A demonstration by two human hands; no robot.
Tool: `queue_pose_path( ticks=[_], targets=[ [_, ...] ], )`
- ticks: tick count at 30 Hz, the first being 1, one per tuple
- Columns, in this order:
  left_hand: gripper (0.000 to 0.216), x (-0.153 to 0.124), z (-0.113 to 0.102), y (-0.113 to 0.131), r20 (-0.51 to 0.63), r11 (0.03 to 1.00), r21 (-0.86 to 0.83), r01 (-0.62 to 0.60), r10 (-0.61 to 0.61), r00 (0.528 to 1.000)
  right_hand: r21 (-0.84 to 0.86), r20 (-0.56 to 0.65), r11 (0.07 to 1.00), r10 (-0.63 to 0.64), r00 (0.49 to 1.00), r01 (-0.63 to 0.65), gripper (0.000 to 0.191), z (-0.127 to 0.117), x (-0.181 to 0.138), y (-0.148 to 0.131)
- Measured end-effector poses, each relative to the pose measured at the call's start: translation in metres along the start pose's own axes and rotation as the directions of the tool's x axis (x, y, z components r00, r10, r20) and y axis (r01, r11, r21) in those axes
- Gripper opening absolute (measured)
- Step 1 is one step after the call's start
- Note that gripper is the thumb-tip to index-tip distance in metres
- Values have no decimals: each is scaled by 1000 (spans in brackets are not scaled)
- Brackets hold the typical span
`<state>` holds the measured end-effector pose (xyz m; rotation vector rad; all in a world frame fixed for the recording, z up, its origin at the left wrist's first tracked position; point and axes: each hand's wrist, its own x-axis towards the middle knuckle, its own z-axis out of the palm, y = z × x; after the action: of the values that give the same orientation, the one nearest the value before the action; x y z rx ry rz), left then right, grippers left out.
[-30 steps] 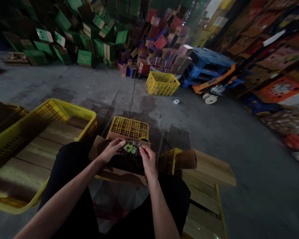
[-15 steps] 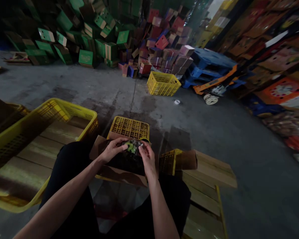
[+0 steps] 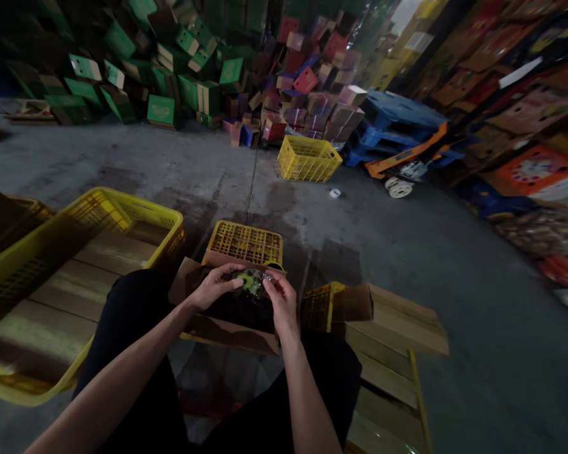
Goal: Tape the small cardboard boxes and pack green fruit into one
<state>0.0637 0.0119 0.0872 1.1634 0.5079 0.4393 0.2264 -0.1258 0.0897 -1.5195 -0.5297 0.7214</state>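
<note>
Between my fingers is a clear plastic pack (image 3: 252, 282) with a green patch on it; its contents are too dark to make out. My left hand (image 3: 219, 284) is closed on its left side, thumb on top. My right hand (image 3: 281, 296) pinches its right side. Both hands are over an open cardboard box (image 3: 234, 334) with its flaps folded out, set between my knees. Dark contents fill the box, partly hidden by my hands. Just beyond the box stands an upturned-looking yellow crate (image 3: 247, 241).
At left a large yellow crate (image 3: 170, 221) holds flat cardboard boxes. More cardboard boxes (image 3: 383, 369) are stacked at right. Farther off are another yellow crate (image 3: 308, 159), blue pallets (image 3: 402, 113), an orange pallet jack (image 3: 407, 157) and piled green cartons (image 3: 161, 111).
The plastic pack has shifted very slightly between my hands, and its green patch shows a little differently. Both hands keep their hold. The whole view has moved slightly.
</note>
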Motion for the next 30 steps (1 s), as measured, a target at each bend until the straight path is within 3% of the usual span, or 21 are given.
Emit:
queue_pose_path(
  ticks=[5, 10, 14, 19, 25, 30],
  targets=[
    [57, 3, -3, -7, -82, 988, -134, 71, -83, 993, -8, 109, 1000, 3, 994, -2, 55, 1, -5, -12],
    [54, 5, -6, -9, -131, 974, -207, 89, -117, 984, 21, 271, 1000, 5, 963, -11, 47, 6, -8, -18],
    [55, 3, -3, -3, -44, 969, -231, 91, -104, 994, 14, 239, 1000, 13, 971, -16, 48, 4, -5, -12],
    [66, 1, 0, 3, 45, 991, -129, 20, -14, 999, 41, 160, 998, 33, 987, -40, 47, 0, -3, -6],
    [60, 2, -1, 4, -68, 1000, -6, 14, -14, 998, 52, 147, 997, 56, 988, -64, 47, 4, -4, -9],
    [49, 2, 0, 6, -112, 1000, 30, -6, 9, 994, -77, 167, 997, 19, 986, -6, 41, 3, -3, -10]
  ],
)
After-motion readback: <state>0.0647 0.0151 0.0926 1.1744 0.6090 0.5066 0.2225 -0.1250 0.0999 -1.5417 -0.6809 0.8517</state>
